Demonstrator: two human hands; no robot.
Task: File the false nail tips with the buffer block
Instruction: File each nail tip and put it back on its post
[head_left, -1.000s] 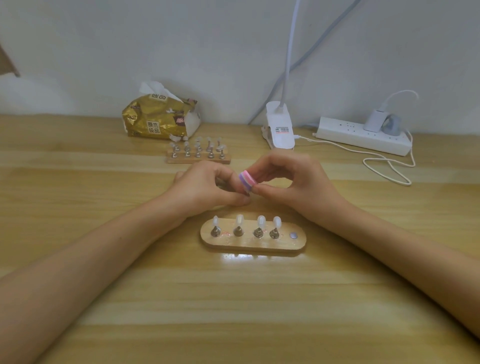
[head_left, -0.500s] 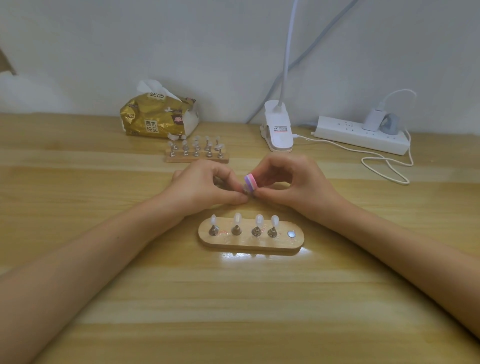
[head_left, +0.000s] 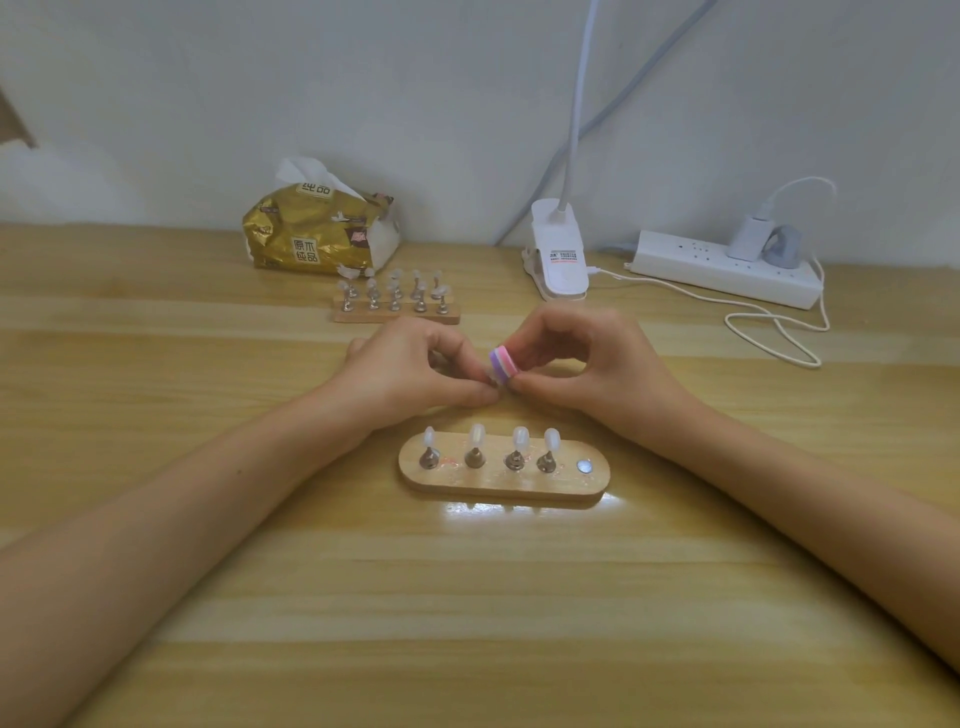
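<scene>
1. Pale wooden table (head_left: 467, 623) runs back to a white wall; both bare forearms reach in across it.
2. Right hand (head_left: 597, 369) grips the buffer block (head_left: 503, 365), a small pink and purple striped piece, between thumb and curled fingers, just behind the oval wooden holder (head_left: 498, 480) and raised above it.
3. Left hand (head_left: 410, 371) has its fingers curled and its thumb and fingertips pinched together on a pale sliver (head_left: 491, 376) against the block's left face; the sliver is too hidden to tell what it is.
4. Four false nail tips (head_left: 477, 434) stand upright on metal stands in a row along the holder, from its left end.
5. At the holder's right end sits a bare round metal disc (head_left: 585, 466).
6. Behind the holder, beyond the hands, lies a second wooden rack (head_left: 396, 314) crowded with more tips on stands.
7. Further behind the holder and to its left sits a gold tissue pack (head_left: 317, 234), by the wall.
8. Behind the holder and slightly right stands a white clip lamp (head_left: 558, 254).
9. Far right of the holder, by the wall, lies a white power strip (head_left: 724, 267) with a looped cable (head_left: 774, 332).
</scene>
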